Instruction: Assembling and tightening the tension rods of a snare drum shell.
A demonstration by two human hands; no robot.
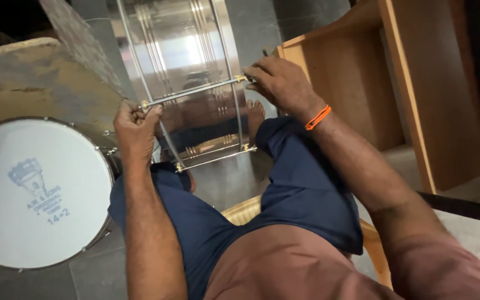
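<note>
Between both hands' fingertips [150,111], thin metal rod [195,90], ends pinched.

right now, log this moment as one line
left hand: pinching end of thin metal rod | right hand: gripping other end | rod lies across shiny steel drum shell | white-headed round drum on floor, left

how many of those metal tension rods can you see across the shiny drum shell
2: one rod held between the left hand and right hand, another lower near the knees. Others may be hidden.
</note>
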